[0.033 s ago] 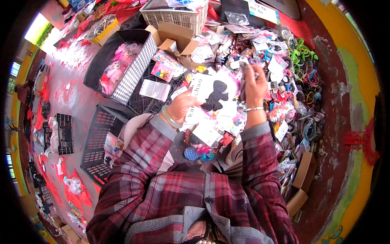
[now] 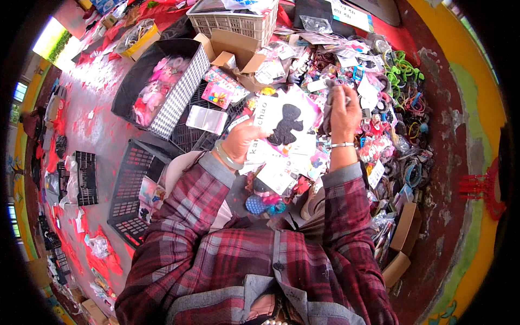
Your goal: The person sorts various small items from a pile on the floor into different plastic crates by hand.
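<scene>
- The white card (image 2: 274, 110), bearing a black bow (image 2: 287, 125), is held at the centre, above a jumble of other cards and small goods.
- The left hand (image 2: 242, 142) pinches the card's left edge, thumb on top; the fingers beneath are hidden.
- The right hand (image 2: 345, 116), just right of the card, has its fingers closed on a dark grey piece (image 2: 327, 111), too blurred to identify.
- Nearer than the card lie a white tag (image 2: 276, 177) and a blue ball (image 2: 255, 205).
- To the right spreads a heap of accessories (image 2: 375, 127), with green hair ties (image 2: 406, 76) at its far right.
- To the left is a clear packet (image 2: 206, 119); beyond it, a black bin (image 2: 127, 89) with a checked side holds pink fluffy things (image 2: 160, 86).
- At the far side, an open carton (image 2: 238, 40) stands before a beige crate (image 2: 230, 27).
- On the near left, a black basket (image 2: 127, 187) leans tilted.
- On the near right is another open carton (image 2: 410, 227).
</scene>
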